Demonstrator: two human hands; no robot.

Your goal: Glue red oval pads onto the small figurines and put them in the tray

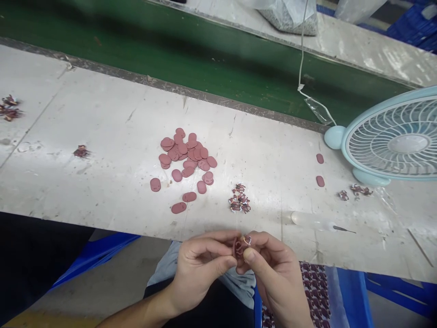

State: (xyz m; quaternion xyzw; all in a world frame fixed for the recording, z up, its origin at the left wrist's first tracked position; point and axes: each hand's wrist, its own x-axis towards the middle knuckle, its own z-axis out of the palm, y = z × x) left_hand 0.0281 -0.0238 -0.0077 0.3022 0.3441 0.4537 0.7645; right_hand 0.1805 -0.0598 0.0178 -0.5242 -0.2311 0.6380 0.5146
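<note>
Scratched, dull white bench [102, 173], worn grey at the far edge, with a dark green belt [205, 59] running behind it. At far left, 1 small tangle of dark red bits [9, 107]; a little to the right, 1 more clump [81, 151]. Mid-bench, a loose heap of flat, matte, pinkish-red ovals [186, 155], smooth like rubber, some with 2 small holes; roughly 25 to 30, exact count hard to tell where overlapping, with 6 or so lying apart at the near edge. Just right of these, 1 cluster of small red-and-white pieces [240, 199]. Below the bench edge, left hand [200, 269] curled nearly closed, thumb and forefinger pinched on a small dark red piece [238, 248]; right hand [273, 273] likewise curled tight, fingertips meeting the same piece from the other side, a thin ring-like loop showing at its top. Further right, a clear tube with a dark needle tip [321, 222] lying flat, 2 single ovals [320, 169], 2 or 3 small clumps [355, 191] and a pale blue round fan [392, 141] with a white cord [302, 54].
</note>
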